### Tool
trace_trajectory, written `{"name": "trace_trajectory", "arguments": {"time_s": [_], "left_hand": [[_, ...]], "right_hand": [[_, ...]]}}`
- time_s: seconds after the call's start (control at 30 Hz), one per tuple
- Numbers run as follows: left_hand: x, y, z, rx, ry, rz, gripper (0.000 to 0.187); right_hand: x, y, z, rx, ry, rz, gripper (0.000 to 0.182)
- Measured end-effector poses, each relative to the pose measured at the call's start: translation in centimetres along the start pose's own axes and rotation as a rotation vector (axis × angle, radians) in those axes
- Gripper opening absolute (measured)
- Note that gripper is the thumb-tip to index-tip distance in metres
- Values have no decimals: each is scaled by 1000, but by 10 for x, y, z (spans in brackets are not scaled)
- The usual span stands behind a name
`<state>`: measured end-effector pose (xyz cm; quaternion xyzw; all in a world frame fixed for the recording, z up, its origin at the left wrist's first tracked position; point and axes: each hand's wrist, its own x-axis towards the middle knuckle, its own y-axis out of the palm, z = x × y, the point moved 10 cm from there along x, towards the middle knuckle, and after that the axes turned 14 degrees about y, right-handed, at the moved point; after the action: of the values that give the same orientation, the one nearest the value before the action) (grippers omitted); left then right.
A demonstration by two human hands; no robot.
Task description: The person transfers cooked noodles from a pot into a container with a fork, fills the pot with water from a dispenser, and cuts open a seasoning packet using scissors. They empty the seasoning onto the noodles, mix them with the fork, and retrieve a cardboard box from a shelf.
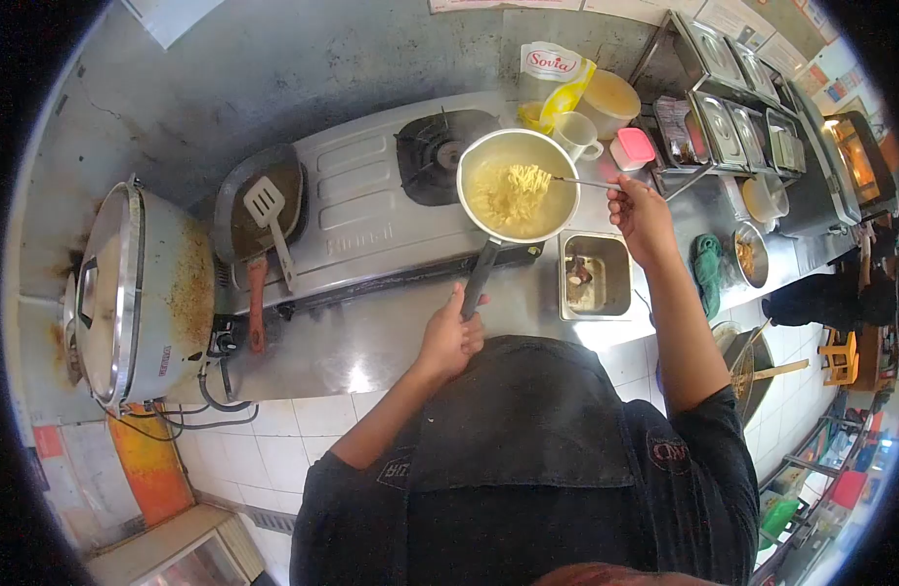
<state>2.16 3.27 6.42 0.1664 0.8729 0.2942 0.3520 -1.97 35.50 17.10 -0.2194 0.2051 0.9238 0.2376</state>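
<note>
My left hand is wrapped round the black handle of a saucepan, which it holds out over the front right of the stove. Yellow noodles in pale liquid fill part of the pan. In my right hand is the thin metal handle of a fork; its head is hidden among noodles bunched at the pan's right side. Below the pan, a square metal container on the counter has small dark and pale pieces inside.
A two-burner stove carries a frying pan with a slotted spatula. A large rice cooker stands left. Behind the saucepan are a Sovia pouch, a mug and a pink-lidded box. A green cloth lies right.
</note>
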Motion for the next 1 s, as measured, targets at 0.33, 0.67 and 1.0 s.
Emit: {"name": "trace_trajectory", "arguments": {"time_s": [0.33,0.67,1.0], "left_hand": [[2,4,-8,320,44,88,45],[10,-1,11,188,-53,122,38],[0,9,-3,443,106,96,36]], "right_hand": [[6,0,-12,80,-1,16,23],[-5,-5,6,124,-32,9,21],[-30,0,30,122,-68,-2,22]]}}
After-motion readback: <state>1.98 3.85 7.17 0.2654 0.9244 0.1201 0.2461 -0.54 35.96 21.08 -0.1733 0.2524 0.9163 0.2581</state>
